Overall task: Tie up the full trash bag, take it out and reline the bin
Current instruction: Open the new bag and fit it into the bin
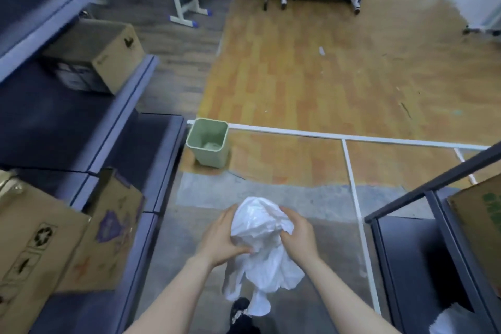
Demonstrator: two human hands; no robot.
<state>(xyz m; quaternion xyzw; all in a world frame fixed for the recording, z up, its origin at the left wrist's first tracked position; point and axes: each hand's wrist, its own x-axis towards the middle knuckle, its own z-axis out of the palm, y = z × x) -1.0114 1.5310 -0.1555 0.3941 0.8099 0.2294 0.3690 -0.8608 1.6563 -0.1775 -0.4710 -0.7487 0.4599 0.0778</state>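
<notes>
Bag (264,247), white thin plastic, crumpled and empty-looking, is held between both hands in front of the person, above the grey floor strip, well apart from the bin. From left to right: stacked cardboard boxes (48,241) sit on dark blue shelving (81,127) at the left edge. The green bin (208,142) stands upright on the floor beside the shelving corner, unlined, with something pale at its bottom. The left hand (221,238) grips the bag's left side, fingers curled into the plastic near the middle. The bag's upper part bulges above both hands; its lower part hangs loose below them. The right hand (298,234) pinches the bag's right side, thumb and fingers closed on a fold. A dark metal rack (423,225) with a cardboard box stands at the right.
</notes>
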